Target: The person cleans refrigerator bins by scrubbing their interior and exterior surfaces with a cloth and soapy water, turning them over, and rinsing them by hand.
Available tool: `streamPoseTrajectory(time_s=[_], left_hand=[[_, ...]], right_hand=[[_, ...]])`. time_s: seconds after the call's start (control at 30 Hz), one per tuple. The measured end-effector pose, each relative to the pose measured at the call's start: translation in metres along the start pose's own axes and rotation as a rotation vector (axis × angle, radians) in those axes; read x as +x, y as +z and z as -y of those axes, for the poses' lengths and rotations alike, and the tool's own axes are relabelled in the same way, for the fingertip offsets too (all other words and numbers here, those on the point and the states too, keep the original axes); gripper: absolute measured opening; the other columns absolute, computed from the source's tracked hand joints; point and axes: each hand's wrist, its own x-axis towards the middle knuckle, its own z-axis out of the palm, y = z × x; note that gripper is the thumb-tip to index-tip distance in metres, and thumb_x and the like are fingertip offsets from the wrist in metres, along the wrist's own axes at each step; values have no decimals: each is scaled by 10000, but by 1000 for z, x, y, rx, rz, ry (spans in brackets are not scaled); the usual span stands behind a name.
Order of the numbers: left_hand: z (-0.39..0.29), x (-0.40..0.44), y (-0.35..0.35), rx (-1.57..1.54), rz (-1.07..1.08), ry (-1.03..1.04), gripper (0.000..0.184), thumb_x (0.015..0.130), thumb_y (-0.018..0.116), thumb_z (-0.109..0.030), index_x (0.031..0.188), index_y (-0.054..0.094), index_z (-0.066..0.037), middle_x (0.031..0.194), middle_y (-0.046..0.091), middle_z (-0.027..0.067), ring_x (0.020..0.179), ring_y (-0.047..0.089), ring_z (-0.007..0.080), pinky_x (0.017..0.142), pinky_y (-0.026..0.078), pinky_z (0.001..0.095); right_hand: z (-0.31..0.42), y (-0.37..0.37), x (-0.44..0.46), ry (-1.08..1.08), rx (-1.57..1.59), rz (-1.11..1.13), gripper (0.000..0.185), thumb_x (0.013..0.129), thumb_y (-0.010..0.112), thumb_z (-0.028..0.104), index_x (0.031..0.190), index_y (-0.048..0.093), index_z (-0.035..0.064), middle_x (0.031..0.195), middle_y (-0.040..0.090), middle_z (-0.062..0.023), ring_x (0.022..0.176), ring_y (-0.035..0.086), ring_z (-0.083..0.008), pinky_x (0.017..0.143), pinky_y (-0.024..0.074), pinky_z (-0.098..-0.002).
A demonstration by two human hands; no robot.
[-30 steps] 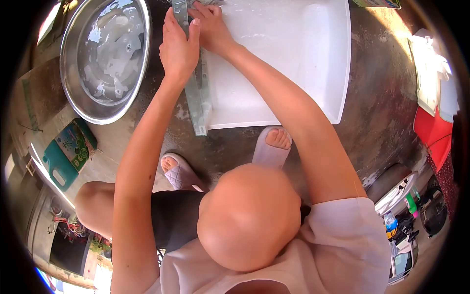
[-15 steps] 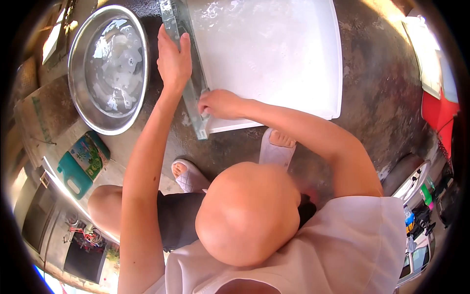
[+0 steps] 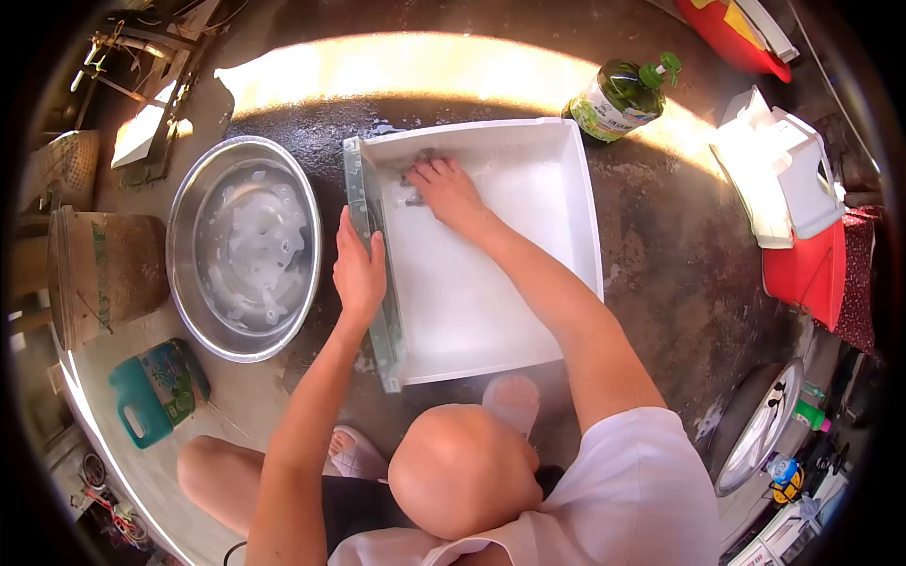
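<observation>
1. Floor (image 3: 661, 283): dark, worn concrete, stained and mottled, paler at lower left. A broad sunlit strip (image 3: 377, 71) crosses its far side. On my feed the dark ground behind the tray looks wet.
2. White tray (image 3: 481, 302): shallow, rectangular, set on the floor directly before the person, with a greenish translucent panel (image 3: 357, 174) along its left side.
3. Metal basin (image 3: 187, 250): oval in my view, left of the tray and apart from it; holds water (image 3: 260, 255) with bright reflections.
4. Brown container (image 3: 137, 269): left of the basin, a green vertical band on its side.
5. Red bucket (image 3: 807, 274): right side of the room, white plastic pieces (image 3: 802, 179) above it.
6. Teal jug (image 3: 142, 396): handled, lower left, near the basin. Label dark with green patterning; I cannot make out its wording.
7. Green pump bottle (image 3: 613, 99): beyond the tray's far right corner, leaning in my view. Pale label with green artwork and printed characters, too small for me to read; brand unconfirmed.
8. Left hand (image 3: 360, 274): at the translucent panel, thumb and fingers apart; whether it clamps the panel I cannot tell.
9. Right hand (image 3: 451, 196): inside the tray, fingers bent down at its far left; I cannot tell whether they close on anything.
10. Grey patches (image 3: 415, 200): beside the right fingertips; material unclear.
</observation>
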Motion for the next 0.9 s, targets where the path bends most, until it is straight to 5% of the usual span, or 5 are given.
streamPoseTrajectory(time_s=[0.27,0.6,0.67,0.8,0.9], left_hand=[[1,2,3,-34,-21,-13,601,903,500,-219,1408,218,-54,1285,454,206,989,570,405,819,457,475],[4,3,7,-48,-47,25,613,885,532,-212,1400,237,-60,1243,476,210,957,577,410,789,467,478],[2,3,6,-34,-25,1,616,882,535,-210,1399,238,-58,1220,486,216,935,584,412,775,472,479],[5,2,9,-14,-57,34,614,875,532,-206,1395,243,-54,1189,505,216,913,593,411,763,475,486],[-1,4,0,-36,58,-112,570,904,492,-223,1404,257,-81,1340,440,178,1105,530,369,880,447,438]], right_hand=[[-106,-72,-81,214,-322,142,146,772,548,91,913,564,55,906,528,-99,866,537,-263,769,445,-366],[34,-103,-211,296,82,853,175,743,575,43,917,560,53,931,520,-128,825,579,-302,657,514,-394],[15,-98,-176,240,89,847,195,745,582,55,939,562,51,941,523,-135,855,590,-320,675,512,-400],[-83,-69,-90,152,-217,342,98,788,557,127,869,584,80,833,593,-85,858,578,-264,682,467,-401],[-130,-75,-59,-145,-505,375,82,772,565,114,842,601,92,833,600,-49,909,548,-225,754,443,-351]])
